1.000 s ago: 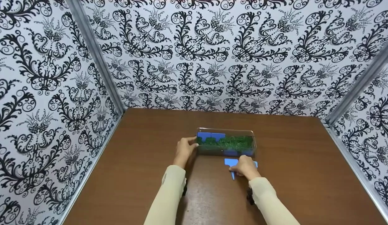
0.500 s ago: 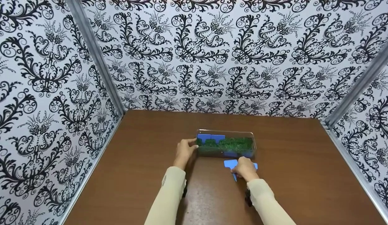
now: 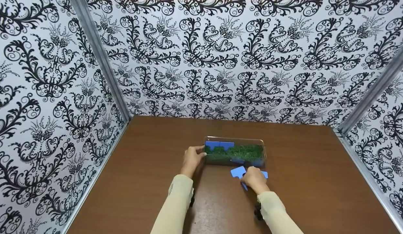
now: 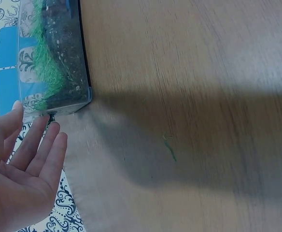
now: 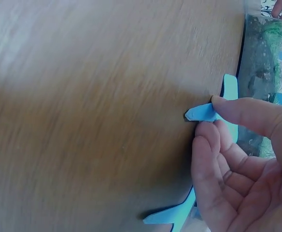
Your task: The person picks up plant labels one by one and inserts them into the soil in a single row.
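My left hand (image 3: 192, 160) is at the left end of a clear plastic container (image 3: 264, 152). In the left wrist view, its fairly straight fingers (image 4: 49, 154) touch the container's end wall. My right hand (image 3: 256, 178) pinches a blue T-shaped plant label (image 3: 238, 171) between thumb and finger, just in front of the container. The label's pointed stem (image 5: 201, 112) sticks out past the thumb in the right wrist view. Another blue plant label (image 5: 179, 212) lies on the table beside this hand, partly hidden by it.
Inside the container are dark soil (image 4: 68, 63) and green artificial grass (image 3: 243, 151). Blue labels (image 3: 220, 145) stand along its back left, with more blue at the front right. A green strand (image 4: 170, 150) lies on the wooden table (image 3: 149, 156). Patterned walls (image 3: 220, 65) enclose the table.
The blue plant label in my right hand has tilted, its wide head turning up at the right and its stem swinging right. My left hand stays at the container.
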### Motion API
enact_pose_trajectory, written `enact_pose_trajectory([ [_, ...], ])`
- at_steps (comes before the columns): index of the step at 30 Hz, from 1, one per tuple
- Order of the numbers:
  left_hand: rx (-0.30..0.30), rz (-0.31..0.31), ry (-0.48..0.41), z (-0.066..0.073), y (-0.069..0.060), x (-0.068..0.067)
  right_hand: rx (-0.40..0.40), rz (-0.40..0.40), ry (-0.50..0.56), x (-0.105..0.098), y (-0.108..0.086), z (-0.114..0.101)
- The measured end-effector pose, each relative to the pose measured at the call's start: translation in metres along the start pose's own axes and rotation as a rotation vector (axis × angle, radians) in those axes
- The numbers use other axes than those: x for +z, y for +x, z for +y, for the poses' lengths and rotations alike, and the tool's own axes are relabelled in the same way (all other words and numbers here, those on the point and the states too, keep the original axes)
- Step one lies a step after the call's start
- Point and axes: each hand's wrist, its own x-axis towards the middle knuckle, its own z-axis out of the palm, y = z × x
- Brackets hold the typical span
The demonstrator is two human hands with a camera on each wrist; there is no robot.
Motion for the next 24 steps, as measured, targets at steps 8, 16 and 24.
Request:
enact_pose_trajectory([
  [8,-0.01,-0.005,-0.015,0.001,0.001,0.001,-0.081,0.039,0.008,0.002,-0.003,0.004],
  [16,-0.005,0.013,-0.006,0.0,0.002,0.0,-0.181,0.103,0.091,0.002,-0.005,0.008],
  [24,0.01,0.006,0.007,0.0,0.001,0.0,-0.216,0.154,0.2,0.005,-0.009,0.014],
])
